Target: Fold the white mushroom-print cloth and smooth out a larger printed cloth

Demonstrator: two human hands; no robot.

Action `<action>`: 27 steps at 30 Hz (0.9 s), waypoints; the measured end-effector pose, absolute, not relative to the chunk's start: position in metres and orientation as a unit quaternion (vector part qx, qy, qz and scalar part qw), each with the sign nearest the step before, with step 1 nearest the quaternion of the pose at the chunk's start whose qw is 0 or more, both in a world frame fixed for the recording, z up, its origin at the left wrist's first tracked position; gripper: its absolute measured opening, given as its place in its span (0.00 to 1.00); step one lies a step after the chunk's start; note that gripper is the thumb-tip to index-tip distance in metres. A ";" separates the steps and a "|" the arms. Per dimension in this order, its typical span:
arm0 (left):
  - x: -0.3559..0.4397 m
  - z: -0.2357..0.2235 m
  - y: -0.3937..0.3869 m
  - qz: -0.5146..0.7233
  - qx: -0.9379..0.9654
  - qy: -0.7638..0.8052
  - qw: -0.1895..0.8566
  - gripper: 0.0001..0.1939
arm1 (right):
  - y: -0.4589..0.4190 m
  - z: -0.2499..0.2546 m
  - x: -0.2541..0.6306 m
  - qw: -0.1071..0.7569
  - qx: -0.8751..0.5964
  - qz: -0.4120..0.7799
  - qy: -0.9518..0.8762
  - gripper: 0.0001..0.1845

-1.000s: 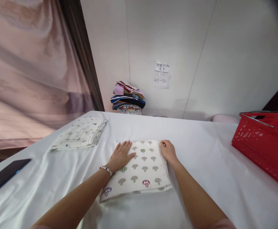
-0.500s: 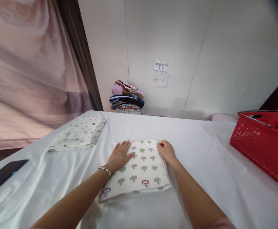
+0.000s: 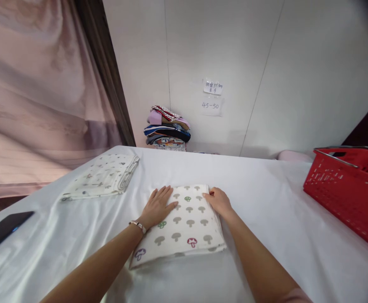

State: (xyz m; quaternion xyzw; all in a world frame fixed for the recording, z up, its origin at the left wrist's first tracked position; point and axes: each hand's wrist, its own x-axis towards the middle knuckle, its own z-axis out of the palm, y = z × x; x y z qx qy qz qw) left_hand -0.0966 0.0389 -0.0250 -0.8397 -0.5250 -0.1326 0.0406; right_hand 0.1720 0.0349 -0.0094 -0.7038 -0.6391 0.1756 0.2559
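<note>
A folded white cloth printed with mushrooms (image 3: pixel 184 227) lies in the middle of the white-covered table (image 3: pixel 266 219). My left hand (image 3: pixel 157 206) rests flat on its far left part, fingers stretched out, with a bracelet at the wrist. My right hand (image 3: pixel 217 200) sits at the cloth's far right corner, fingers curled and pinching the layered edge there.
A second folded white cloth with small prints (image 3: pixel 103 181) lies at the far left. A red plastic basket (image 3: pixel 348 193) stands at the right edge. A dark phone (image 3: pixel 2 229) lies at the near left. A pile of folded clothes (image 3: pixel 168 130) sits against the wall.
My right hand has slid a little left along the cloth's far edge and onto its corner. My left hand has stayed flat in place.
</note>
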 end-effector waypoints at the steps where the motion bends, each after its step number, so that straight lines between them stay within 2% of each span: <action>1: -0.097 -0.025 0.039 -0.132 -0.840 -0.525 0.040 0.32 | 0.035 -0.009 0.171 0.252 -0.704 0.179 -0.639 0.14; 15: -0.098 -0.028 0.040 -0.151 -0.840 -0.519 0.043 0.32 | 0.030 -0.005 0.165 0.258 -0.702 0.111 -0.654 0.10; 27: -0.098 -0.028 0.041 -0.141 -0.840 -0.522 0.039 0.32 | 0.029 -0.009 0.165 0.205 -0.700 0.105 -0.676 0.17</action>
